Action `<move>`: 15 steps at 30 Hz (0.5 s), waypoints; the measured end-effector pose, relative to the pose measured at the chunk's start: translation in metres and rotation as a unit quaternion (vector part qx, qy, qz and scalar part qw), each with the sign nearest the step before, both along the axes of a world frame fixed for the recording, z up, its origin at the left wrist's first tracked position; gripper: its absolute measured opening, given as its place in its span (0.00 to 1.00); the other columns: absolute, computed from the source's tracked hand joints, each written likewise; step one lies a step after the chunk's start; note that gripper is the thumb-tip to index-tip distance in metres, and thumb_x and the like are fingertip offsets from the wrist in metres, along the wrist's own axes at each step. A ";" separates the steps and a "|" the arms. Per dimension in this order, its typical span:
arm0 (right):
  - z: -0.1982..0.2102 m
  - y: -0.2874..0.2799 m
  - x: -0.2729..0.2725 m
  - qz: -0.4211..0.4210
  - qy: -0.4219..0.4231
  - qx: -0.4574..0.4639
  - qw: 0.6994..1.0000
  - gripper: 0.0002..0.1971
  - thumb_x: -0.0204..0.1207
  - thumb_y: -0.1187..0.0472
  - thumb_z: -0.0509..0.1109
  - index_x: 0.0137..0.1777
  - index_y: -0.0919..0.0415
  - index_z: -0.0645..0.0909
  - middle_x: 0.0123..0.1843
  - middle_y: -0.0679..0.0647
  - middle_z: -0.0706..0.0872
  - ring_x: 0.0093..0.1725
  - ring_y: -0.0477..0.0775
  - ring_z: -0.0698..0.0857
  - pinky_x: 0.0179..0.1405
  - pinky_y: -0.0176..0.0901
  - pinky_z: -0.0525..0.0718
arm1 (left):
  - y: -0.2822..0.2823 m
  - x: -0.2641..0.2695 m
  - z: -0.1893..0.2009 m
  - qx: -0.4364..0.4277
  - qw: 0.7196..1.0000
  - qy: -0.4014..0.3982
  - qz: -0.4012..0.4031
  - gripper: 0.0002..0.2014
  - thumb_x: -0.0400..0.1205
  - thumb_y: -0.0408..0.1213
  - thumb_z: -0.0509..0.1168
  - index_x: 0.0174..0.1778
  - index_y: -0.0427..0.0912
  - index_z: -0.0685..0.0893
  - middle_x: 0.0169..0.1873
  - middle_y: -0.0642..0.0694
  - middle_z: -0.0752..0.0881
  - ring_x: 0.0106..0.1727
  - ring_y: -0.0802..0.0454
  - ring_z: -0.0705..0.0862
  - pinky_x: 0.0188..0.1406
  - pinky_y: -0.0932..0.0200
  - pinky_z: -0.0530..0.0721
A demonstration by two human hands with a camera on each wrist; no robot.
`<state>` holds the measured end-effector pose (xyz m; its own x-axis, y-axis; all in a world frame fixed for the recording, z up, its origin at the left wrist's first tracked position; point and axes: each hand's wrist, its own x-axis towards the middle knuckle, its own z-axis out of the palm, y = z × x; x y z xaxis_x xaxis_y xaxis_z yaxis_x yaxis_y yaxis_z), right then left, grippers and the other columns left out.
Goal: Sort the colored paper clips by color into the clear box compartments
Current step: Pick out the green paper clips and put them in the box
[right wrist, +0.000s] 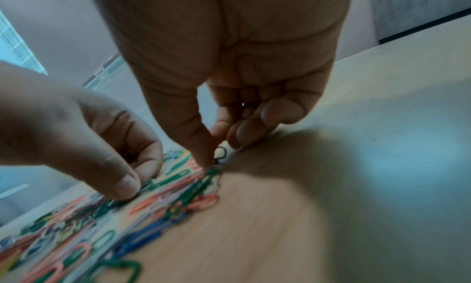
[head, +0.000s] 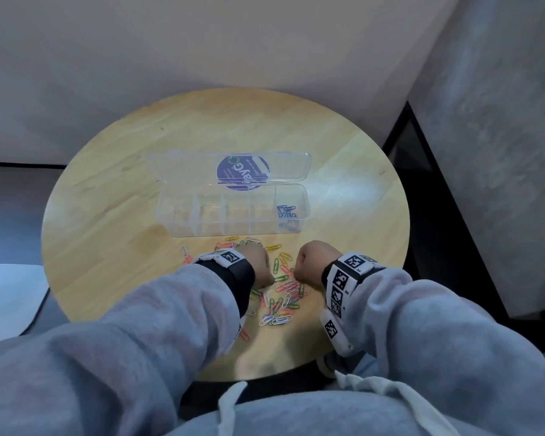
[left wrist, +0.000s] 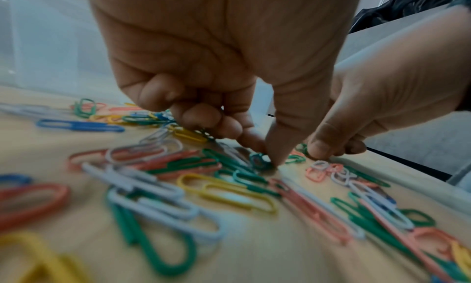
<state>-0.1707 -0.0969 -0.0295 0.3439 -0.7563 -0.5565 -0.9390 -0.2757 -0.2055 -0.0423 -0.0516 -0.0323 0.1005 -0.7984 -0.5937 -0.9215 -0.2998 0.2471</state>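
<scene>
The round table (head: pixel 114 196) is pale yellow wood with a faint grain, and on it the box (head: pixel 233 215) is clear and colourless, its open lid (head: pixel 177 166) carrying a round purple sticker (head: pixel 233 174) with white lettering and a small green mark. Dark blue clips (head: pixel 286 211) lie in the box's rightmost compartment, while the loose paper clips (head: pixel 280 302) on the table are green, yellow, salmon red, white and blue. Both sleeves (head: pixel 158 313) are light grey, and each wrist wears a white band (head: pixel 343 284) printed with black-and-white square checker markers.
</scene>
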 end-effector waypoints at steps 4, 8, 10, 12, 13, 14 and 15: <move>0.004 0.002 -0.006 -0.055 -0.056 0.030 0.996 0.13 0.71 0.65 0.63 0.26 0.55 0.69 0.28 0.53 0.74 0.34 0.55 0.74 0.33 0.40 0.73 | 0.002 0.003 0.002 -0.002 1.000 0.021 0.010 0.06 0.75 0.42 0.68 0.36 0.45 0.79 0.34 0.47 0.80 0.36 0.49 0.77 0.34 0.60 0.74; 0.009 0.000 -0.015 -0.148 -0.195 0.136 0.960 0.11 0.73 0.71 0.66 0.32 0.58 0.74 0.35 0.60 0.83 0.31 0.56 0.79 0.32 0.44 0.77 | 0.004 0.013 0.008 -0.038 0.989 0.119 0.077 0.05 0.74 0.37 0.66 0.32 0.46 0.80 0.28 0.53 0.83 0.31 0.54 0.80 0.41 0.60 0.82; 0.009 0.000 -0.016 -0.195 -0.251 0.182 0.931 0.10 0.75 0.76 0.64 0.40 0.61 0.73 0.34 0.63 0.81 0.28 0.57 0.78 0.27 0.42 0.76 | 0.004 0.019 0.012 -0.035 0.973 0.195 0.121 0.08 0.75 0.35 0.65 0.30 0.46 0.80 0.29 0.51 0.86 0.30 0.56 0.83 0.41 0.61 0.84; 0.008 0.000 -0.016 -0.212 -0.275 0.205 0.915 0.10 0.76 0.77 0.63 0.45 0.61 0.75 0.31 0.61 0.79 0.25 0.54 0.78 0.25 0.39 0.78 | 0.004 0.024 0.017 -0.030 0.954 0.256 0.154 0.09 0.78 0.31 0.64 0.31 0.45 0.80 0.30 0.48 0.86 0.30 0.57 0.82 0.34 0.65 0.81; 0.008 0.000 -0.016 -0.212 -0.280 0.215 0.911 0.10 0.77 0.77 0.61 0.45 0.61 0.76 0.30 0.61 0.79 0.23 0.52 0.78 0.24 0.38 0.79 | 0.004 0.025 0.019 -0.030 0.943 0.282 0.175 0.09 0.79 0.29 0.64 0.34 0.44 0.80 0.30 0.47 0.85 0.29 0.57 0.82 0.32 0.67 0.80; 0.007 0.000 -0.015 -0.211 -0.283 0.222 0.909 0.11 0.78 0.77 0.60 0.43 0.62 0.78 0.29 0.60 0.78 0.21 0.50 0.77 0.23 0.36 0.79 | 0.004 0.027 0.021 -0.030 0.929 0.309 0.202 0.08 0.79 0.27 0.63 0.38 0.44 0.80 0.31 0.46 0.85 0.29 0.57 0.83 0.33 0.67 0.81; 0.007 0.000 -0.014 -0.212 -0.285 0.228 0.907 0.12 0.78 0.78 0.58 0.41 0.63 0.78 0.28 0.60 0.77 0.19 0.49 0.77 0.22 0.35 0.79 | 0.005 0.028 0.022 -0.029 0.914 0.333 0.228 0.08 0.80 0.25 0.63 0.42 0.43 0.80 0.32 0.45 0.84 0.28 0.58 0.84 0.35 0.66 0.83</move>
<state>-0.1847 -0.0965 -0.0220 0.4052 -0.6233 -0.6688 -0.6467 0.3217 -0.6916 -0.0142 -0.0470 -0.0103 0.0614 -0.7955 -0.6028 -0.3431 -0.5839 0.7357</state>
